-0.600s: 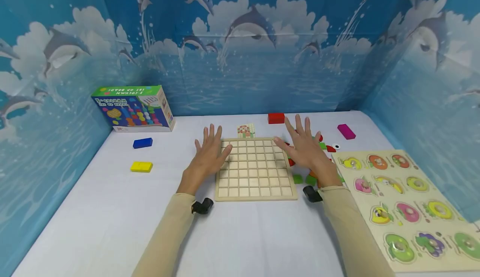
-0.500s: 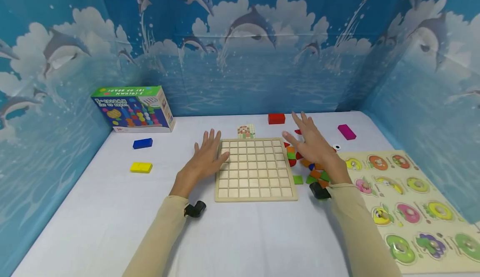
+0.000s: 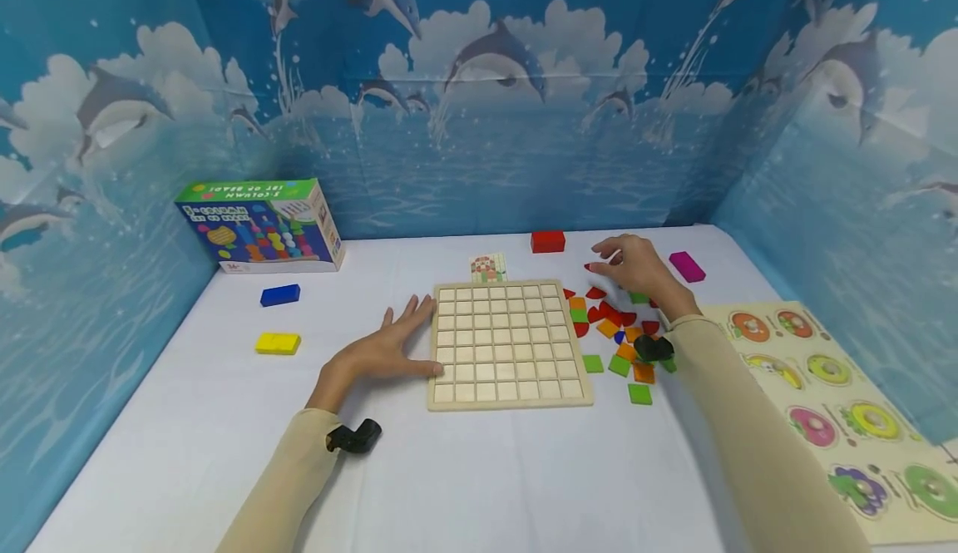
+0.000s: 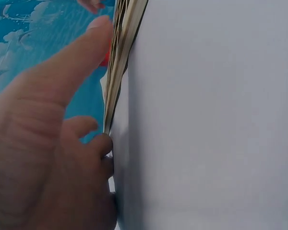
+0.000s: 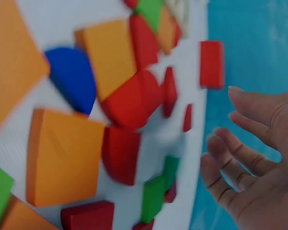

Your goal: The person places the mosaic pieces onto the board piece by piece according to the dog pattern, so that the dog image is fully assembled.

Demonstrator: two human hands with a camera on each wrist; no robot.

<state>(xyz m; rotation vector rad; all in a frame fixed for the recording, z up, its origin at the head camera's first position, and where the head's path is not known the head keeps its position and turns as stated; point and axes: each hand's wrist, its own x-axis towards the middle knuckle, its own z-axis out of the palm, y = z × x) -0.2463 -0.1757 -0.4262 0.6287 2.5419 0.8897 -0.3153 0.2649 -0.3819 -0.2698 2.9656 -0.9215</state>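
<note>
The pale wooden grid board (image 3: 509, 343), square and divided into small empty cells, is lying flat on the white worktop (image 3: 479, 470), near its middle. The left hand (image 3: 382, 352) is being rested flat on the worktop against the board's left edge, its fingers spread and straight, with fingertips touching the rim; in the left wrist view the thumb (image 4: 62, 72) is being seen lying along the board's edge (image 4: 121, 57). Nothing is being held by this hand.

The right hand (image 3: 634, 269) is being held over the far end of a scatter of small coloured wooden tiles (image 3: 617, 338) lying just right of the board: red quarter-round pieces, orange and green squares and one blue piece. In the right wrist view its fingers (image 5: 245, 158) are being kept loosely bent and apart above the tiles, and no piece is being gripped; whether a fingertip is touching a tile cannot be told.

A red rectangular block (image 3: 548, 241) and a small printed pattern card (image 3: 488, 268) are lying beyond the board. A magenta block (image 3: 687, 266) is lying to the right of the right hand. A blue block (image 3: 280, 295) and a yellow block (image 3: 278, 343) are lying well to the left, near a colourful cardboard toy box (image 3: 258, 226). A fruit peg puzzle board (image 3: 838, 403) is lying at the right edge.
</note>
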